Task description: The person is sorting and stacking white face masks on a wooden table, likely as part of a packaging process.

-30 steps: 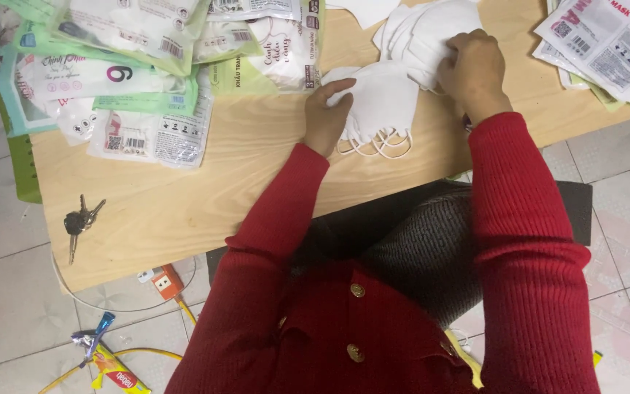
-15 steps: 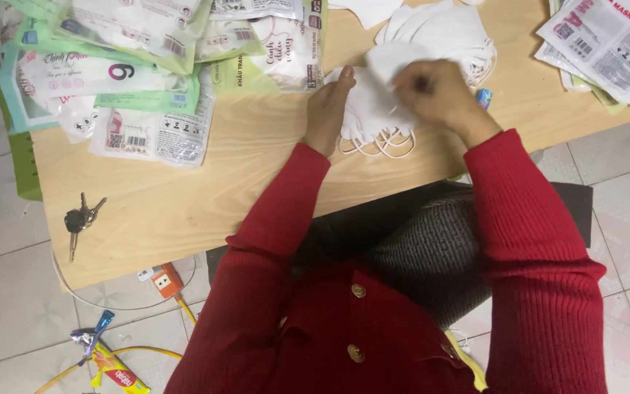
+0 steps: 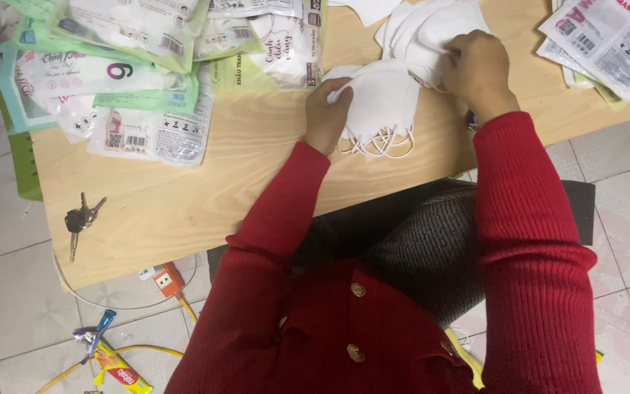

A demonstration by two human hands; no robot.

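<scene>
Pressing down with the left hand (image 3: 327,117) on a stack of white face masks (image 3: 378,102), fingers curled over its left edge, ear loops (image 3: 373,145) spilling toward the near edge of the wooden table (image 3: 257,168). Gripping with the right hand (image 3: 477,69), fingers bent tight into the top of a second heap of white masks (image 3: 424,33) by the far edge, just beside the first stack. Both sleeves red, ribbed. Lying across the far left corner, a spread of sealed mask packets (image 3: 133,80) in green and clear wrap; at the far right corner, more flat packets (image 3: 607,44) overhanging the edge. Resting near the left edge, well apart from the hands, a bunch of keys (image 3: 79,219).
</scene>
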